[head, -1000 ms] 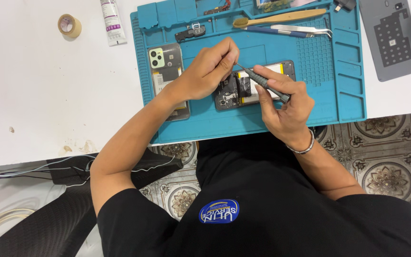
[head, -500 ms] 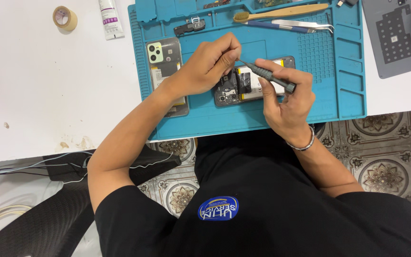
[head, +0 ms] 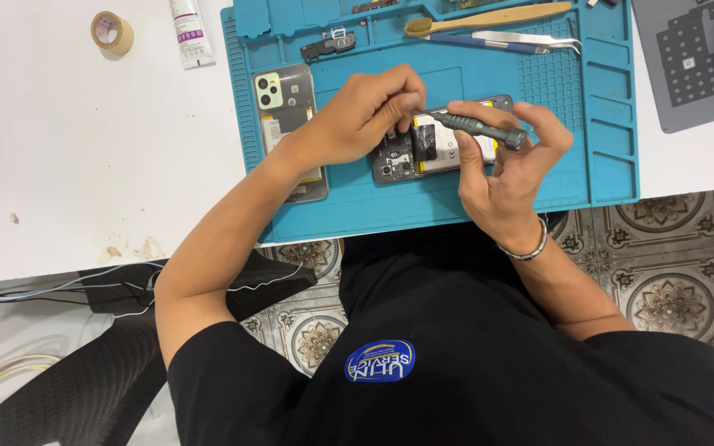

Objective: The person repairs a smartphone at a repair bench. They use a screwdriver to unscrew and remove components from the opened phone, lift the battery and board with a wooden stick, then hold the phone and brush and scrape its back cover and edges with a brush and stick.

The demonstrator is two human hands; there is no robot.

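So the right hand [head: 502,177] had a grey screwdriver [head: 479,128] pinched between thumb and fingertips, grip pressed snug around the handle; the tool lay nearly flat, its tip pointing toward the left hand [head: 365,116]; the other fingers were loosely curled under it, not spread; a thin bracelet [head: 525,248] sat on that wrist.

Left hand was curled in too, fingertips pressed together right at the screwdriver's tip, over the top end of the opened phone [head: 435,144]; whether it pinched a screw or just steadied the tip I couldn't tell, the fingers hid it; the heel of the hand covered part of the phone.

The opened phone lay face down on the blue repair mat [head: 597,124], roughly mid-mat, insides showing with a black-and-yellow patch in view; just beside it to the side of the left forearm sat the phone's back cover [head: 287,116], pale green camera block at the top, partly under the forearm.

Along the mat's far edge: a small black part [head: 328,45], a wooden-handled brush [head: 489,18] and metal tweezers [head: 510,39] lying just beside each other.

Off the mat on the white surface [head: 68,165]: a tape roll [head: 112,32] and a white tube [head: 190,33] near each other; on the other side a grey perforated plate [head: 687,62].
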